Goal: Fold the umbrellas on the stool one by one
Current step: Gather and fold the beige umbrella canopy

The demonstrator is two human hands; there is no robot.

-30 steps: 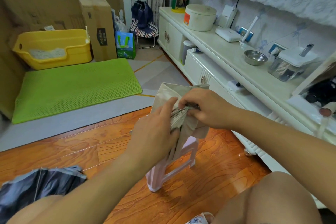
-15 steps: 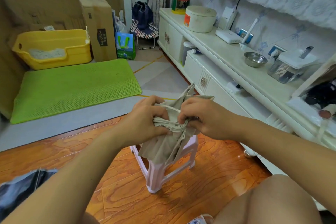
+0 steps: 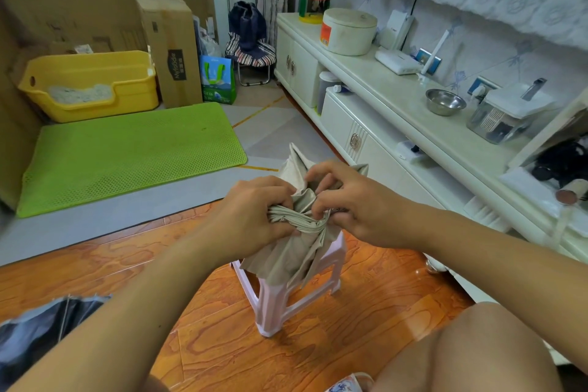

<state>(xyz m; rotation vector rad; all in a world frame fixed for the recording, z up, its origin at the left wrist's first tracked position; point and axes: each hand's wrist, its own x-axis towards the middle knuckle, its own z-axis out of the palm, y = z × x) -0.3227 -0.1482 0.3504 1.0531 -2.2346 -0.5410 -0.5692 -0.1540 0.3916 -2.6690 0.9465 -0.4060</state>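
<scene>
Clearly, the beige umbrella (image 3: pixel 296 248) is held just above the pink stool (image 3: pixel 286 302), its long axis roughly upright, loose canopy hanging toward the seat; which end points up cannot be told. A second, dark umbrella (image 3: pixel 41 334) lies on the wooden floor (image 3: pixel 366 321). The gathered pleats are clasped by the left hand (image 3: pixel 254 216), apparently so they stay bundled, while a fold is pinched by the right hand (image 3: pixel 356 204), presumably to tuck it.
</scene>
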